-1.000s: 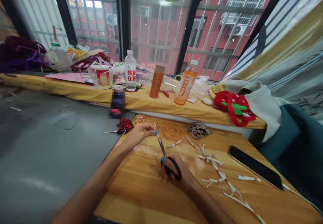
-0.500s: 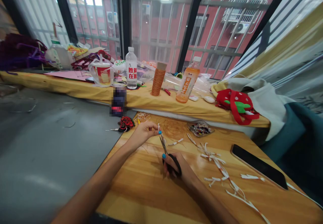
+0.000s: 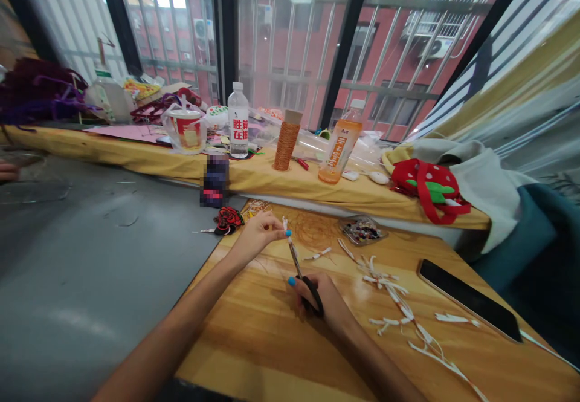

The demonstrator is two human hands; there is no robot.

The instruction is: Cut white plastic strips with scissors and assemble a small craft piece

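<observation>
My left hand (image 3: 261, 233) pinches a short white strip (image 3: 285, 223) between thumb and fingertips, above the wooden table. Black-handled scissors (image 3: 310, 295) sit in my right hand (image 3: 327, 303), with the fingers closed round the handles. The blades point up and away, their tips close to the white strip just below my left thumb. They look nearly closed. Whether they touch the strip I cannot make out. A small white strip with an orange tie (image 3: 318, 254) lies on the table just beyond the scissors. More knotted white strips (image 3: 389, 285) spread to the right.
A phone (image 3: 470, 300) and a clear box of beads (image 3: 362, 230) lie on the table (image 3: 254, 341). On the yellow-covered ledge behind stand an orange drink bottle (image 3: 341, 142), a cone of orange cord (image 3: 287, 141) and a water bottle (image 3: 238, 120). Another person's hand (image 3: 7, 170) shows at far left.
The scissor blades have come closer together. My left hand still pinches the white strip, almost in place. Another person's hand has appeared at the left edge.
</observation>
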